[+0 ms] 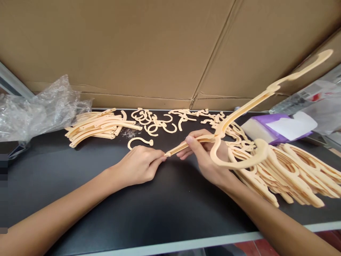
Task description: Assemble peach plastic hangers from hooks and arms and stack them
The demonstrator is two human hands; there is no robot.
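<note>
A cream plastic folding hanger (245, 106) is held up over the black table. Its curved hook points toward me, and one arm stretches up to the right with a further piece at its end. My right hand (206, 153) grips the hanger's other arm between thumb and fingers, close to the middle joint. At that arm's tip, my left hand (142, 161) is closed in a pinch; whether a small part is between those fingertips is hidden. A loose hook (140, 139) lies on the table just behind my left hand.
Hanger arms (98, 126) are piled at the back left, beside clear plastic wrap (45, 110). Several hooks (157, 122) and small curved pieces (186, 113) lie along the back. Folded hangers (285, 174) are stacked at right, before a purple tissue pack (271, 124). Cardboard (128, 46) stands behind.
</note>
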